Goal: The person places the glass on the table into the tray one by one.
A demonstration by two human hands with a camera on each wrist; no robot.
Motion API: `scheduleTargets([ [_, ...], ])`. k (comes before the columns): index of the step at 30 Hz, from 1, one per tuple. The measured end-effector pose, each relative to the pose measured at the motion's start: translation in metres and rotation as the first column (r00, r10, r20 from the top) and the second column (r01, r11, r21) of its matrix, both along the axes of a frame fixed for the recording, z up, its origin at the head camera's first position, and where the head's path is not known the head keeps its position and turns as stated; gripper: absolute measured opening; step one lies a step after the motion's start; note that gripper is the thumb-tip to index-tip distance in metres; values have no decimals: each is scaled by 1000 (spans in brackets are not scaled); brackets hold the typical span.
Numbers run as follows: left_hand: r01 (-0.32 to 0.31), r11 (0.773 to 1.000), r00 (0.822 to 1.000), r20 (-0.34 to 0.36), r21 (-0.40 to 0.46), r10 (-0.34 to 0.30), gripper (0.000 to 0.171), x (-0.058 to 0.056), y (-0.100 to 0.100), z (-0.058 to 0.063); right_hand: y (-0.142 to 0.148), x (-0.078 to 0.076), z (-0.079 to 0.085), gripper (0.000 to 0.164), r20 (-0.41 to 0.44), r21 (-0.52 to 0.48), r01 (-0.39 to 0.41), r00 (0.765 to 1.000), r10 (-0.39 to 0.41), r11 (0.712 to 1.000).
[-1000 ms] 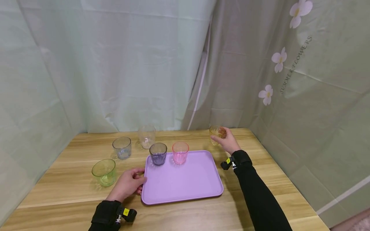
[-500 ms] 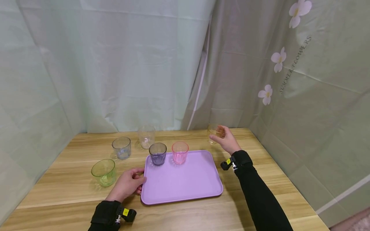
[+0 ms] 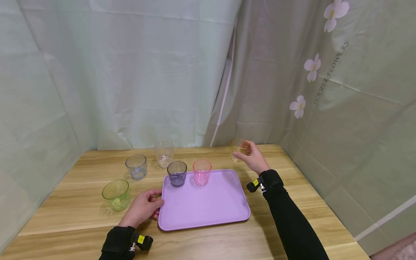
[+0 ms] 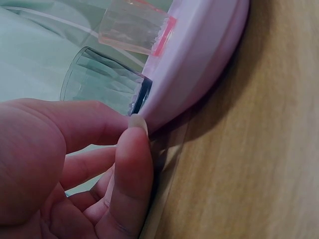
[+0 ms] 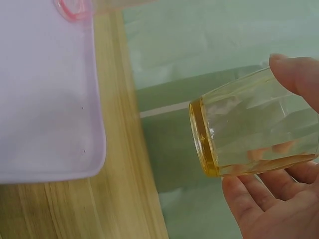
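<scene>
Held round its sides by the right hand (image 3: 256,159), the amber-tinted tumbler (image 5: 254,127) is at one o'clock of the lilac tray (image 3: 208,209), whose nine-o'clock rim the left hand (image 3: 143,207) pinches. Tumbler likely light, stiff, slippery, breakable; best grasped mid-wall.

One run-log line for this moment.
Left hand: holds purple tray edge | right hand: holds yellow glass above table | on tray: dark glass, pink glass
</scene>
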State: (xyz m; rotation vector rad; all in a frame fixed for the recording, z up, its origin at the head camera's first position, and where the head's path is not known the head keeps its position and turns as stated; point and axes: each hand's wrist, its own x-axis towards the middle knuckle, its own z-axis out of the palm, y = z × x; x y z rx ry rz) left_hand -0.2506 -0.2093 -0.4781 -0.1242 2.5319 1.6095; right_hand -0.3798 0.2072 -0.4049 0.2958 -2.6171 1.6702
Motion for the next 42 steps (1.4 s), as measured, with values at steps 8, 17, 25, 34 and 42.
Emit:
scheduleTargets([
  [8, -5, 1000, 1000, 6, 4, 5, 53, 0, 0, 0, -5, 2, 2, 88, -5, -18, -18, 1000, 18, 1000],
  [17, -4, 1000, 1000, -5, 1, 4, 52, 0, 0, 0, -9, 3, 3, 85, -13, -44, -49, 999, 49, 998],
  [25, -4, 1000, 1000, -6, -16, 3, 53, 0, 0, 0, -10, 6, 3, 86, -9, -17, -70, 998, 69, 997],
  [34, -3, 1000, 1000, 3, 4, 3, 53, -1, 0, 1, -13, 6, -3, 83, -4, -20, -93, 996, 93, 995],
  [42, -6, 1000, 1000, 6, -13, 6, 53, -1, 0, 0, -14, 9, -8, 82, 26, 2, -87, 996, 87, 996],
])
